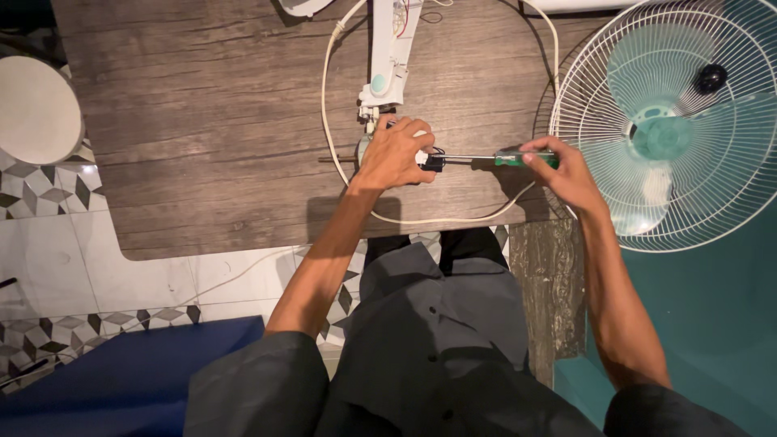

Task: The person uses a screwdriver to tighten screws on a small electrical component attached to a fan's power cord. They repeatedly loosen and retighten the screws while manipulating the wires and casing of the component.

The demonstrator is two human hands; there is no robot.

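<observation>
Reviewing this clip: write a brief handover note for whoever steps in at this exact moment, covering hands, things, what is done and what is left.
Left hand: clasped over a small motor part on the wooden table, pinning it down.
Right hand: gripping the green-handled screwdriver, shaft level, tip at the black piece by the left hand's fingers.
White fan neck lies above the left hand; white cord loops round the work. Fan cage with teal blades lies at the right.
Done: fan appears taken apart.
Left: screw work in hand; its progress cannot be told.
</observation>
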